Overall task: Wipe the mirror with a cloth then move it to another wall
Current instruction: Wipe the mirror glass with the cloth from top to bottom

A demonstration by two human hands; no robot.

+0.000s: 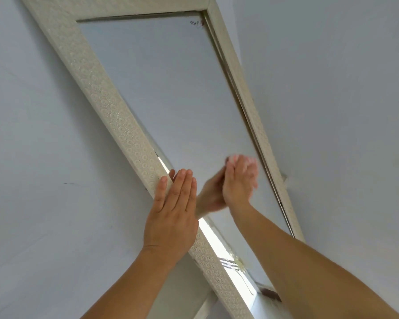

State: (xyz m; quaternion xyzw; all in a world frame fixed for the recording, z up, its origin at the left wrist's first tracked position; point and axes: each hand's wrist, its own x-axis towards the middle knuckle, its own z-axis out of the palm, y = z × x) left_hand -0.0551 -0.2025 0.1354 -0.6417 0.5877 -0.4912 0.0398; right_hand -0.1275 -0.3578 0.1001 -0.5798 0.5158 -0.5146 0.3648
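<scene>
Bracing the tall rectangular mirror [175,93] by its cream embossed frame [106,104], the left hand [171,217] lay flat with fingers straight and pressed together against the frame's left side, the mirror leaning on the pale grey wall [32,111]. Further right, the right hand [238,180] was motion-blurred on the glass over a pale pink cloth [234,158]; its finger state could not be told. Wiping seemed underway; moving it next would need 2 firm grips on the frame.

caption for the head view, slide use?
Left hand flat on the mirror frame, right hand blurred against the glass, wiping.
</scene>
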